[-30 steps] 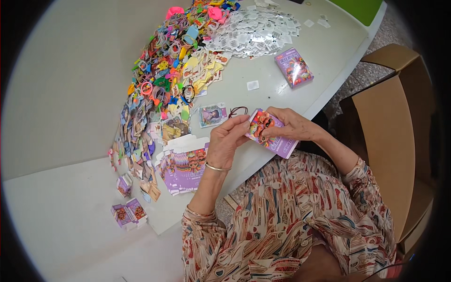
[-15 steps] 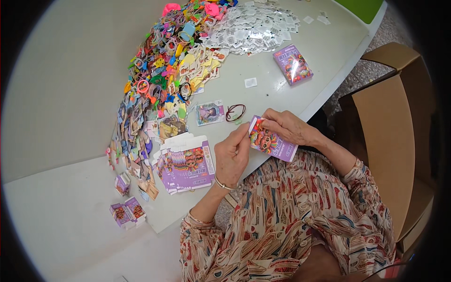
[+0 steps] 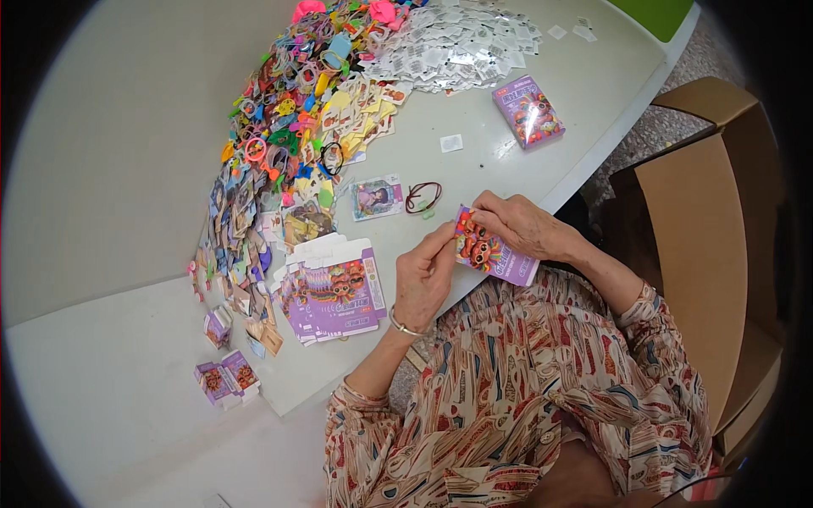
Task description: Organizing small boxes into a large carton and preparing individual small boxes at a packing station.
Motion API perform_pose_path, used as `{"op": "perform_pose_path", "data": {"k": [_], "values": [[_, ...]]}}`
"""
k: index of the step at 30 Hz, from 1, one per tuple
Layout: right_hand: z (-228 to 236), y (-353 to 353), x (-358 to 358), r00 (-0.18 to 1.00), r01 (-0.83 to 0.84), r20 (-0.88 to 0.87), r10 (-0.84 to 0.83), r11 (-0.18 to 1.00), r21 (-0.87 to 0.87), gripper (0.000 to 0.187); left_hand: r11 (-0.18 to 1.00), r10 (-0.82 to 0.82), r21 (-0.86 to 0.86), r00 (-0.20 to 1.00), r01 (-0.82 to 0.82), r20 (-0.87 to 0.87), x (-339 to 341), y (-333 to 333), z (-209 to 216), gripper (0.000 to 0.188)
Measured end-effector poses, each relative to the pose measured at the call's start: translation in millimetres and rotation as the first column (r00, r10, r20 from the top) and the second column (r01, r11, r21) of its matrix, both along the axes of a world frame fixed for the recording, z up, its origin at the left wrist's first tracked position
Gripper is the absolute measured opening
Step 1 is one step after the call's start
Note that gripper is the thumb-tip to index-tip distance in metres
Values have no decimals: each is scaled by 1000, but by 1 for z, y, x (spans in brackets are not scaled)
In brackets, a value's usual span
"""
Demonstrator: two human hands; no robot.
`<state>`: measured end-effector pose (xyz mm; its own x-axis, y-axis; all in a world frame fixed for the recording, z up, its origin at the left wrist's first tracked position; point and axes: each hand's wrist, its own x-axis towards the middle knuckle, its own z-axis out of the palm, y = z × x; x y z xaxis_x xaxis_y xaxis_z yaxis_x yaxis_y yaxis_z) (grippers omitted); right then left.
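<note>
A small purple printed carton [image 3: 500, 256] is between my hands at the table's near edge, tilted above my lap. My right hand [image 3: 523, 227] grips its upper side, thumb across the printed face. The fingers of my left hand [image 3: 425, 273] are pinched together at the carton's left corner; whether they hold that edge is hard to see. Left of my left hand lies a fanned stack of flat purple cartons [image 3: 334, 292]. Just beyond my hands are a dark red cord bracelet [image 3: 423, 197], a picture card in a clear sleeve [image 3: 377, 197] and a small white packet [image 3: 451, 143].
A filled purple box [image 3: 528, 113] stands at the right of the table. Heaps of colourful trinkets [image 3: 288, 110], yellow cards [image 3: 360, 114], picture cards [image 3: 237, 220] and white packets [image 3: 457, 46] line the back. Small purple boxes [image 3: 227, 378] sit at lower left. An open cardboard box [image 3: 694, 237] is at right.
My left hand has shifted slightly right, with the carton between my hands. My right hand keeps its grip. The view has moved a little; the heaps look the same.
</note>
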<state>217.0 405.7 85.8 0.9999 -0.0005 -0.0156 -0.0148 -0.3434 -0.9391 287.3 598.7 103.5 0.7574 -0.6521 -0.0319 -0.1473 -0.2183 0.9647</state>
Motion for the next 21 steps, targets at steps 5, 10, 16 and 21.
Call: {"op": "perform_pose_path", "data": {"k": [5, 10, 16, 21], "values": [[6, -4, -3, 997, -5, 71, 15, 990, -138, 26, 998, -4, 64, 990, 13, -143, 9, -3, -1, 24], [-5, -35, 2, 988, 20, -153, 29, 951, 308, 54, 991, 19, -102, 832, -90, -554, 24, 1, 10, 26], [5, -15, -6, 964, -153, 265, 18, 853, 499, 121, 928, -124, -269, 465, -259, -876, 27, -8, 1, 30], [1, 7, 0, 958, 172, 181, -221, 952, 254, 89, 934, -143, -301, 573, -191, -807, 21, -16, 0, 31]]}}
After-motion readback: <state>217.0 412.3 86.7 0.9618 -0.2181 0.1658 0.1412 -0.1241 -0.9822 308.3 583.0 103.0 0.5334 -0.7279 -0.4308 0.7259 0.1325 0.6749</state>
